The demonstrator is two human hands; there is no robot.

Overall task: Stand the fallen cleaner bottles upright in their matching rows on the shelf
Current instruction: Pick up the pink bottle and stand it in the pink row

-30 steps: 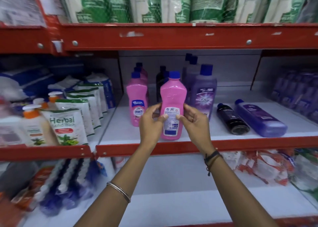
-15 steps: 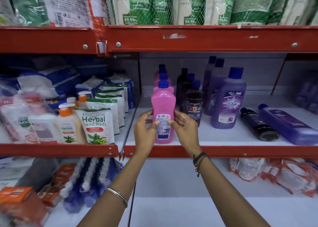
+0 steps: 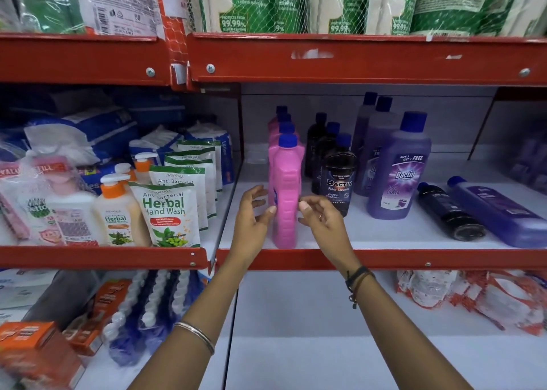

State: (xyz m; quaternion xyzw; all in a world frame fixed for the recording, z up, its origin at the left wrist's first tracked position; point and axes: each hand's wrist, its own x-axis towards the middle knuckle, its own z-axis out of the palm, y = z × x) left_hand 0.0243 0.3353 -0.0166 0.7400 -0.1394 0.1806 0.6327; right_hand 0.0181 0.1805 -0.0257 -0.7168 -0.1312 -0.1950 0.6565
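Two spread hands, left hand (image 3: pixel 251 212) and right hand (image 3: pixel 321 216), flank the upright pink bottle (image 3: pixel 285 194).

- Pink bottles (image 3: pixel 285 188): four upright in one row, counted by their blue caps.
- Black bottles (image 3: pixel 339 179): three upright just right of the pink row, plus one lying flat (image 3: pixel 450 210).
- Purple bottles (image 3: pixel 398 170): three upright right of the black row, plus one lying flat (image 3: pixel 500 212) (beside the fallen black one).
- Hands: two, a left hand (image 3: pixel 253 212) and a right hand (image 3: pixel 321 216), flanking the front pink bottle.
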